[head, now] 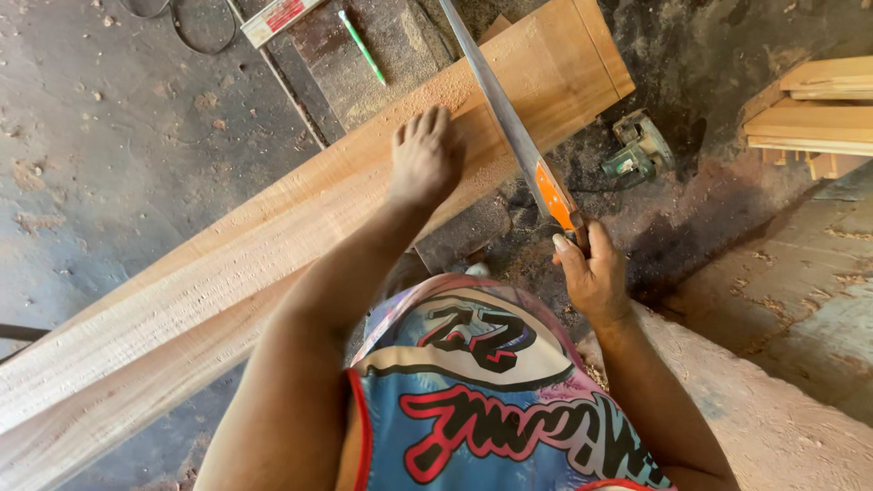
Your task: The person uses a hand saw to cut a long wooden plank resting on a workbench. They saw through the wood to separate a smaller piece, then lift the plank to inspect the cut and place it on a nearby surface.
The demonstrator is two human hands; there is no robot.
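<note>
A green pencil (363,46) lies above, a green power tool (638,150) and stacked boards (812,114) to the right.

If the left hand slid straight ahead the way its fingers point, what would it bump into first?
Probably the loose sawdust on the long pale wooden plank. The left hand lies flat there, fingers pointing up-frame; the plank's far edge comes after it.

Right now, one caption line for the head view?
Left hand flat on a long plank, right hand gripping an orange-handled handsaw across it.

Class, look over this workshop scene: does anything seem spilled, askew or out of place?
Sawdust lies spilled on the plank beyond the left hand. A green power saw lies on the dirty floor beside the plank's end. Nothing looks damaged.
</note>
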